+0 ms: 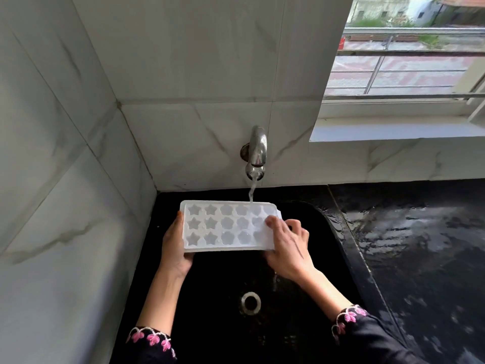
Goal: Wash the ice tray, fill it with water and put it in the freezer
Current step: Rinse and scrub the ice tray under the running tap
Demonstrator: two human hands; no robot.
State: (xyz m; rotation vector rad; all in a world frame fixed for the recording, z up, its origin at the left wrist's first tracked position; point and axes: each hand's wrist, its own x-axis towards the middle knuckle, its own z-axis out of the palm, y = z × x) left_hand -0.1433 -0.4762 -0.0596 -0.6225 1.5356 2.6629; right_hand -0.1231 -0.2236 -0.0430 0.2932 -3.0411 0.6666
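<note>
Sleeves (152, 340) black with pink flower trim, both forearms reaching in over the sink (338, 232). Left hand (174, 248) clamps the tray (225, 227) at its left short end, thumb on the rim, fingers underneath. Right hand (287, 248) pinches the right end, fingertips pressed on top over the last cells. Tray is held above the basin, apart from it, cavities up, roughly level, long axis left-right across the view. White translucent, three rows of star and flower cells. Cannot tell how much water sits in them. Tap (257, 153) on the back wall is running; stream (252, 191) lands on the tray's far edge, right of centre. Sink is black, drain (251, 303) directly below the tray. Counter (420, 245) to the right is black, glossy, wet-looking. Walls are grey-veined marble tile. Window (404, 56) top right, railing outside.
</note>
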